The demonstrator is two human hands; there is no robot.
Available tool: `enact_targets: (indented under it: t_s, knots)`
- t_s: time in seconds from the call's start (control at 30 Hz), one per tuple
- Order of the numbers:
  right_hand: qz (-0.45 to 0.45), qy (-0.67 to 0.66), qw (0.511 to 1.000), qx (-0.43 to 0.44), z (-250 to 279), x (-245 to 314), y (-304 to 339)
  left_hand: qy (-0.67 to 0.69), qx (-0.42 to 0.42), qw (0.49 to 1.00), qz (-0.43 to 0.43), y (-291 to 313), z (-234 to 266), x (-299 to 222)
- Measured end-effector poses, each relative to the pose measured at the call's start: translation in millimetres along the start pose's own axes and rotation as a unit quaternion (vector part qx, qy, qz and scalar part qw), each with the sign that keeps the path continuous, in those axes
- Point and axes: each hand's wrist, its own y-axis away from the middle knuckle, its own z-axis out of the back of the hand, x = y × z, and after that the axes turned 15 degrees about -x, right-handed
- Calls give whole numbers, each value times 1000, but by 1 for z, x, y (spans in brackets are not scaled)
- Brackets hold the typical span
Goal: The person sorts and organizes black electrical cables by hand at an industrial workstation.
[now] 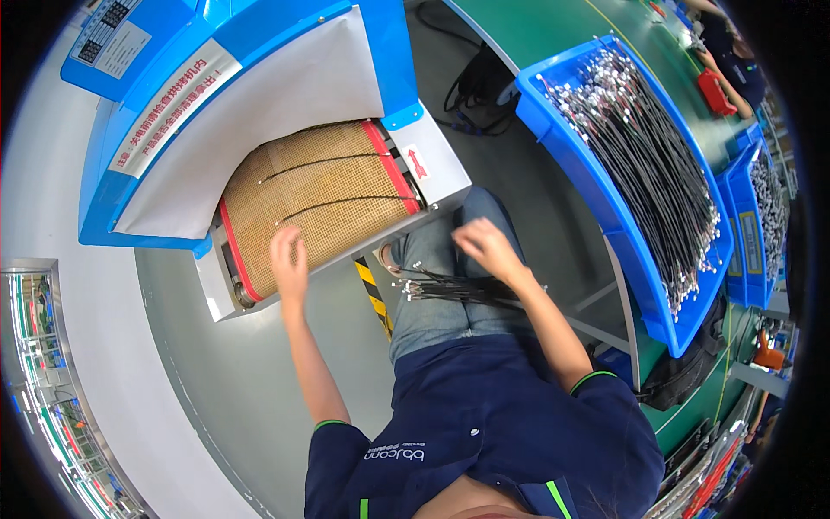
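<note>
A tan mesh conveyor belt [320,182] with red edges runs into a blue and white machine. Two thin black cables lie across it: an upper cable [333,162] and a nearer cable [350,204], both with small light-coloured ends. My left hand [289,259] hovers by the belt's near edge, just below the nearer cable's left end, with its fingers apart and nothing visible in them. Over my lap, my right hand [488,249] is loosely curled, apart from that cable's right end; no held thing shows. A bundle of black cables [454,288] with white ends rests across my thighs, partly behind my right forearm.
The machine's blue hood [389,60] rises beyond the belt. At right, a large blue bin [596,208] full of black cables stands beside a second blue bin [742,229]. Green tables [553,26], a black bag [687,372] and other people are farther off.
</note>
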Motion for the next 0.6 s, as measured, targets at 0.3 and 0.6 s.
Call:
enact_targets:
  t_s: [0.3,0.6]
  knots:
    - [-101,106,965,217,10,-5,53,132,149,977,77,73,-46,-75]
    - [-141,-34,981,132,28,7,42,123,310,943,-8,103,-74,-96]
